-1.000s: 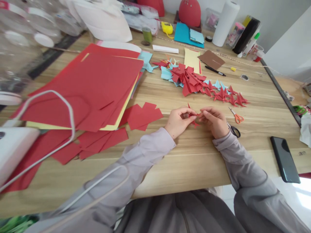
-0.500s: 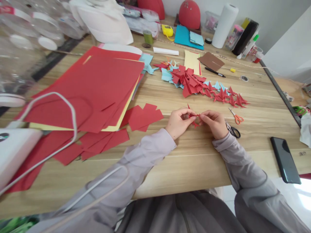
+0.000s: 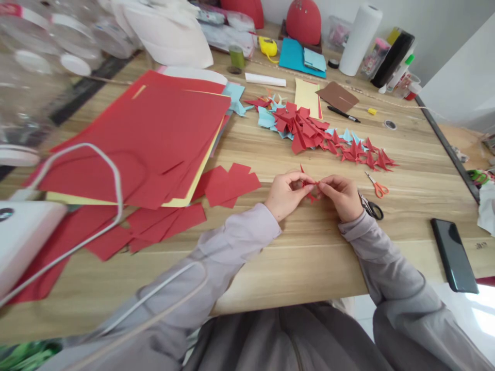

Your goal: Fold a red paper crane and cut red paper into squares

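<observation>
Between my two hands is a small red folded-paper crane, its pointed tip sticking up past the left fingers. My left hand pinches it from the left, thumb against fingertips. From the other side my right hand grips a narrow end of it between thumb and forefinger. The fingers cover much of the paper. Beyond my hands lies a heap of red and light-blue paper cranes. Black-handled scissors rest partly behind my right wrist, and orange-handled scissors lie just past them.
Large red sheets are stacked at the left, with cut red pieces around them. A white cable loops over the stack. A phone lies at the right edge. Paper, a pen and a tape measure sit farther back.
Both hands keep their pinch on the red paper crane with hardly any movement. The whole view has shifted very slightly.
</observation>
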Motion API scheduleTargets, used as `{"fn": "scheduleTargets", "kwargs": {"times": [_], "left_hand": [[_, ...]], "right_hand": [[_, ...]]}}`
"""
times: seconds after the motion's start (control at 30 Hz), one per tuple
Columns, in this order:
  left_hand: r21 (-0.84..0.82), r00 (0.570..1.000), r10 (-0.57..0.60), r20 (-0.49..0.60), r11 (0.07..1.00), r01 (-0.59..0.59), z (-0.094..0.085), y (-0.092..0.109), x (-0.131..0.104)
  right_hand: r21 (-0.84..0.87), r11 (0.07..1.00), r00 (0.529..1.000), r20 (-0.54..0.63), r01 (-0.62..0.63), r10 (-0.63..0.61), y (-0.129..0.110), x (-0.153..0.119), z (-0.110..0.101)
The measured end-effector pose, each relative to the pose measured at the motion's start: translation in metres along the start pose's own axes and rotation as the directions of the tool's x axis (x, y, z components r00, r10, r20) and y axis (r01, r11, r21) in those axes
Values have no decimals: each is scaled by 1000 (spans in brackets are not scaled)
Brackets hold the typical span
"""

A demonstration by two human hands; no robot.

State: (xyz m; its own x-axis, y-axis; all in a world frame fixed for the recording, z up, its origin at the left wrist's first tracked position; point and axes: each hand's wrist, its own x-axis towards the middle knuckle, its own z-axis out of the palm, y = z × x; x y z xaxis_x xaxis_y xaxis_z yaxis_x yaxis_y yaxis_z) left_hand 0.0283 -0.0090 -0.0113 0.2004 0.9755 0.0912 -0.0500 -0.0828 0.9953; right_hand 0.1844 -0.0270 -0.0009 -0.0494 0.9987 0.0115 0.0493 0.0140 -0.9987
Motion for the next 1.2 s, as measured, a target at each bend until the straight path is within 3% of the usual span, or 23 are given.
{"fn": "scheduleTargets", "kwargs": {"times": [0.2,0.4,0.53,0.63,0.73,0.87,1.03,1.2], "left_hand": [[72,997,74,8,995,-74,0,2,0],[88,998,52,23,995,-53,1,1,0],[46,1000,9,23,999,-10,1,3,-1],[-85,996,-76,35,993,79,0,7,-2],[-210,987,-155,53,964,163,-2,10,-2],[-333,968,-221,117,910,248,-6,11,1],[-380,925,-299,235,847,370,-12,14,6],[-403,905,-339,256,814,419,-14,15,7]], "right_hand": [[-135,990,999,-28,34,-38,-2,-1,1],[-434,891,981,-69,133,-180,-4,-6,4],[-514,842,970,-73,163,-232,-5,-8,4],[-463,873,979,-49,155,-199,-7,-7,2],[-295,943,986,-13,152,-164,-7,-4,-2],[-79,975,977,50,209,-205,-9,0,-4],[0,977,967,144,213,-211,-11,1,-4],[52,988,972,178,146,-153,-9,1,-7]]}}
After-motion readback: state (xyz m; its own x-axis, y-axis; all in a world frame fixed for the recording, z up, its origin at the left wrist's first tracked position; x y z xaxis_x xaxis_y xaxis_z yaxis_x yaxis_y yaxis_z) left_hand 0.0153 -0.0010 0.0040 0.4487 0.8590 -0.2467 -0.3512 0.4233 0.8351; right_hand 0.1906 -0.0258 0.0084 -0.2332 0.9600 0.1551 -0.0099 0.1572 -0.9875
